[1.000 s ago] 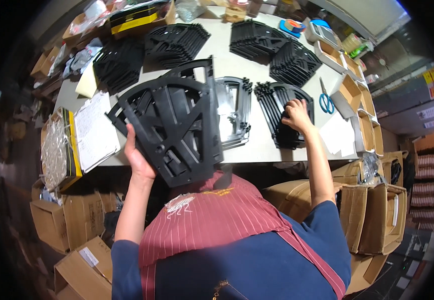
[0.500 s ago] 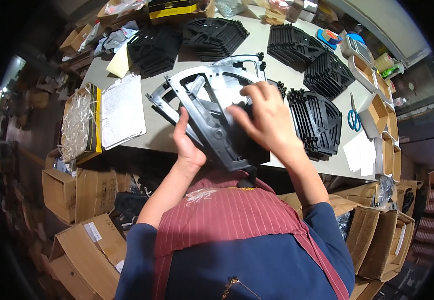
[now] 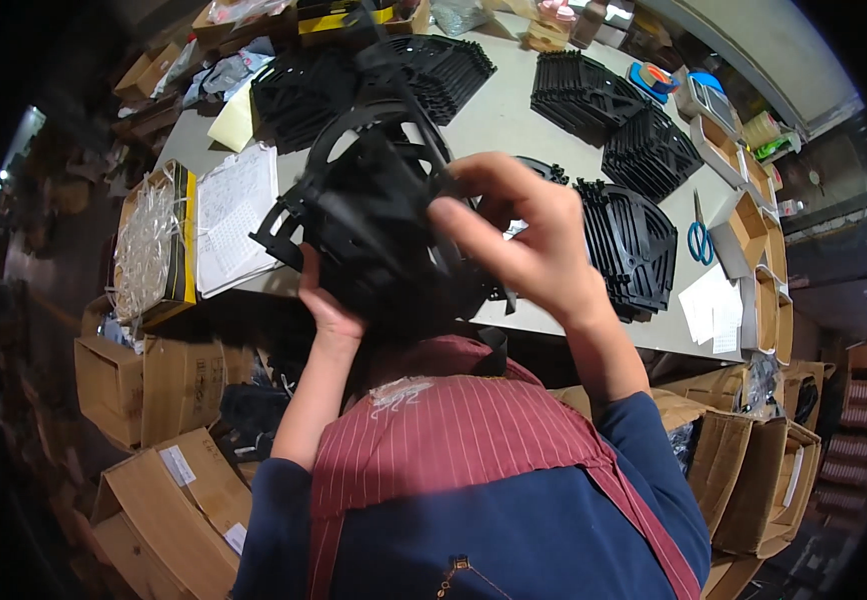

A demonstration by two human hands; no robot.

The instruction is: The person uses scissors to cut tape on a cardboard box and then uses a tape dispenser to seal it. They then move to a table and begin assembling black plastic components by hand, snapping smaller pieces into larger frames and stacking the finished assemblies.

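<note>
Both hands hold a black plastic fan guard lifted above the bench, close under the camera. The left hand grips its lower left edge, fingers hidden behind the part. The right hand pinches the right rim, fingers curled narrow around it. Beyond the right fingers lies a row of stacked black grilles, with more stacks farther back and a pair of blue scissors to their right. Left of the left fingers sit a sheet of paper and a box of clear bags. The raised guard blocks the bench's middle. Cardboard boxes stand on the floor below.
</note>
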